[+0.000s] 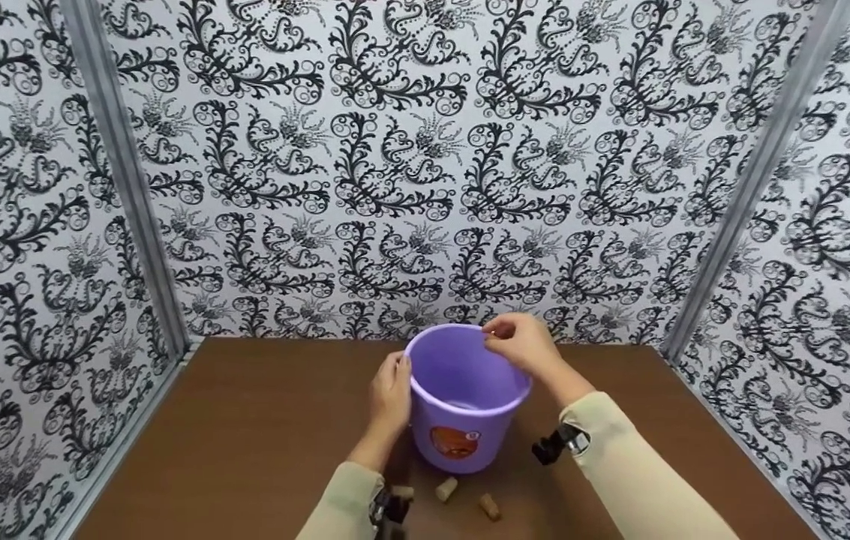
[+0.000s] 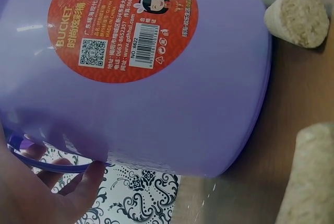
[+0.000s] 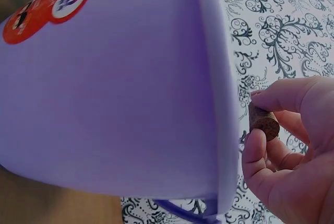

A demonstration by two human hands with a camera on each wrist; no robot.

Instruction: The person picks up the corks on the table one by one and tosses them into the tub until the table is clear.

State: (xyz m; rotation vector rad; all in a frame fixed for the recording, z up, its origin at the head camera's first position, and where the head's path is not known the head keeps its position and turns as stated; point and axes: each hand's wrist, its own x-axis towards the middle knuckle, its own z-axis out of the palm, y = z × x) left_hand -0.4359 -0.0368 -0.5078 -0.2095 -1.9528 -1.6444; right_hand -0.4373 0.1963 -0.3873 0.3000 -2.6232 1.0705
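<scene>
Midway between the brown worktop's (image 1: 267,435) side edges, our left hand (image 1: 392,394) grips the purple plastic bucket (image 1: 467,390), probably steadying it; our right hand (image 1: 526,346) pinches a cylindrical brown cork (image 3: 265,123) beside the rim (image 1: 470,412).

On the red label (image 2: 123,25) of the purple bucket (image 2: 151,119), you can read "BUCKET", "MADE IN CHINA", "www.gdhhsl.com" and, by the barcode (image 2: 145,45), "NO.6622".

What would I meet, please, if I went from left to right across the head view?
Left metal post → left hand → purple bucket → right hand → right metal post.
</scene>
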